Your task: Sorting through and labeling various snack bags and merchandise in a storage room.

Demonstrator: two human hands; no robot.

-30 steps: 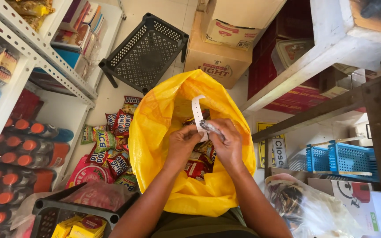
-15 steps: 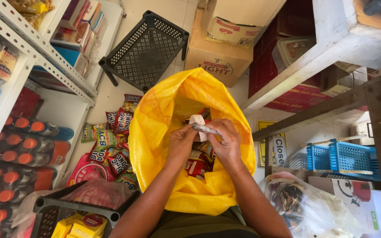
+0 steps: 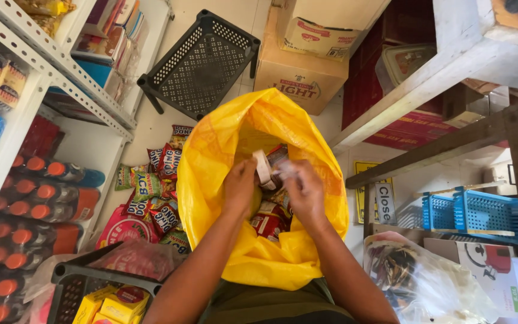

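Note:
A big yellow plastic bag (image 3: 229, 150) lies open in front of me, with several snack packets (image 3: 269, 221) inside. Both my hands are over its mouth. My left hand (image 3: 239, 187) pinches a small white folded paper strip (image 3: 264, 169). My right hand (image 3: 304, 192) holds the other end of that strip together with a small clear wrapper, which is blurred. The two hands almost touch above the packets.
A black perforated crate (image 3: 202, 63) and a cardboard box (image 3: 304, 78) lie beyond the bag. Shelves with orange-capped bottles (image 3: 25, 210) stand at left. Snack packets (image 3: 154, 186) lie on the floor. A dark basket with yellow boxes (image 3: 103, 294) sits near left; blue crates (image 3: 475, 210) at right.
The white strip hung long between my hands a second ago; now it is folded short and my hands have drawn closer together over the bag.

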